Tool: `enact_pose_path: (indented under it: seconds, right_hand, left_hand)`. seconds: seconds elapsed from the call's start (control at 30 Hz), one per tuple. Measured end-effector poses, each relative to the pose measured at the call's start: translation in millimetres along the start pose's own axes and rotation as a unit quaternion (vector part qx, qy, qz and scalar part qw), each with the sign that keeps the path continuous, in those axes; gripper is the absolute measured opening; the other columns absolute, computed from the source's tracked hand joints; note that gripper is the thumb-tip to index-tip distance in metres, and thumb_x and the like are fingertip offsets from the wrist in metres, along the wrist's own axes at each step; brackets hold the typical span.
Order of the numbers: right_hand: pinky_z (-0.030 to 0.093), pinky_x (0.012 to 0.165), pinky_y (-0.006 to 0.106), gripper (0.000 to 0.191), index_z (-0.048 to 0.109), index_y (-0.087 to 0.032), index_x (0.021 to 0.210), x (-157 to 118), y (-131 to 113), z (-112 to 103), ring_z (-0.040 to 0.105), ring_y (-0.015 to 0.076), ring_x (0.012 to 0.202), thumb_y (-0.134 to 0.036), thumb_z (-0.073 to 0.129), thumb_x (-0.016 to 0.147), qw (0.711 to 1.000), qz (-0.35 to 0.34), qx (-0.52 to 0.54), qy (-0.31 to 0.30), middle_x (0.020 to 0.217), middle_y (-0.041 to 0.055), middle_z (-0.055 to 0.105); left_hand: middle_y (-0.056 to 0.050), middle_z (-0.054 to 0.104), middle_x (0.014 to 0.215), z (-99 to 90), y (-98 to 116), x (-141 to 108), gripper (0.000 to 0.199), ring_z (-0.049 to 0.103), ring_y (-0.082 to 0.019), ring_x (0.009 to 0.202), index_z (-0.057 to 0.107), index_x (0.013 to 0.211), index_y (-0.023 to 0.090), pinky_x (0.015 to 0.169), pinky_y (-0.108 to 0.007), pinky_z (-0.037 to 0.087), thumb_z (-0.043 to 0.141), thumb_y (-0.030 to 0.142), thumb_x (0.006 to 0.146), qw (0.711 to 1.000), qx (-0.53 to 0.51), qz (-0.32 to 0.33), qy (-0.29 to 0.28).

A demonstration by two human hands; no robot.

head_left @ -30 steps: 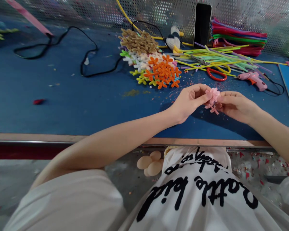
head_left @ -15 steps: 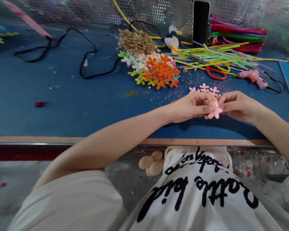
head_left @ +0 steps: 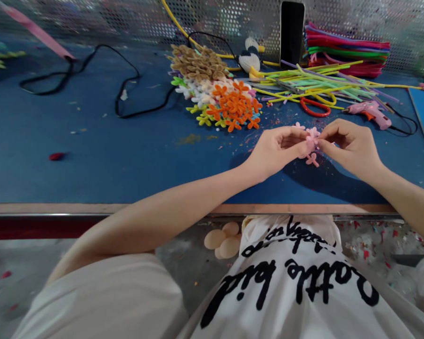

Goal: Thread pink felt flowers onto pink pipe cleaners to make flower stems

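Note:
A pink pipe-cleaner flower (head_left: 313, 133) is pinched between the fingertips of my left hand (head_left: 277, 149). My right hand (head_left: 353, 147) closes thumb and forefinger on the same flower from the other side. Just below the fingertips, another pink flower (head_left: 312, 160) shows; whether it lies on the table or hangs from the fingers I cannot tell. Behind my left fingers a further pink flower (head_left: 298, 125) peeks out on the table. My hands partly cover the pink pieces.
Left of my hands lie orange flowers (head_left: 236, 106) and brown ones (head_left: 199, 63) in a heap. Behind are loose pipe cleaners (head_left: 314, 80), red-handled scissors (head_left: 315, 107), a pink glue gun (head_left: 369, 113) and a phone (head_left: 291, 33). A black cord (head_left: 127, 77) crosses the blue table (head_left: 92, 174).
Both hands have moved slightly away from me and the right wrist is raised. The held flower went up with them, and a pink flower now shows below the fingertips.

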State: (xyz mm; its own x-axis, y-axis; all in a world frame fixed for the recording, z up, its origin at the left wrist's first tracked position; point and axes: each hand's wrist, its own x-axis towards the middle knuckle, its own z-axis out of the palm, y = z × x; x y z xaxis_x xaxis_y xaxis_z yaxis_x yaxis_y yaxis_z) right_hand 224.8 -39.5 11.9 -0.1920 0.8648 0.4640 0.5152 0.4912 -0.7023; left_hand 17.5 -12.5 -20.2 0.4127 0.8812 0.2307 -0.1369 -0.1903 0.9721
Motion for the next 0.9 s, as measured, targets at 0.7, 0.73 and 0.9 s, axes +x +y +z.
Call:
enact_pose_path:
  seconds: [0.7,0.73,0.9]
  right_hand:
    - [0.054,0.062,0.027,0.034,0.08,-0.015,0.071,7.0,-1.9,-1.6,0.065,0.0137,0.063,-0.04,0.1,0.06,0.884,0.3,0.329,-0.141,0.072,0.0066,0.075]
    - [0.054,0.062,0.026,0.033,0.08,-0.015,0.071,7.0,-1.8,-1.9,0.065,0.0136,0.063,-0.039,0.1,0.06,0.881,0.302,0.335,-0.139,0.072,0.0067,0.075]
    - [0.054,0.063,0.025,0.029,0.081,-0.016,0.071,7.5,1.3,-2.5,0.064,0.0129,0.065,-0.033,0.1,0.059,0.863,0.329,0.356,-0.14,0.073,0.0063,0.075]
  left_hand:
    - [0.0,0.076,0.077,4.4,2.6,-0.5,0.016,0.071,-0.012,0.072,0.077,0.086,0.014,0.076,-0.028,0.059,0.077,0.027,0.076,0.998,-0.062,-0.014,-0.02]
    - [0.0,0.076,0.077,4.1,3.1,-0.4,0.017,0.07,-0.012,0.072,0.077,0.086,0.014,0.076,-0.027,0.059,0.078,0.027,0.075,0.998,-0.063,-0.016,-0.019]
    - [-0.001,0.077,0.08,1.7,5.1,0.8,0.019,0.071,-0.012,0.073,0.075,0.085,0.014,0.079,-0.028,0.059,0.083,0.027,0.073,0.994,-0.094,-0.054,-0.034]
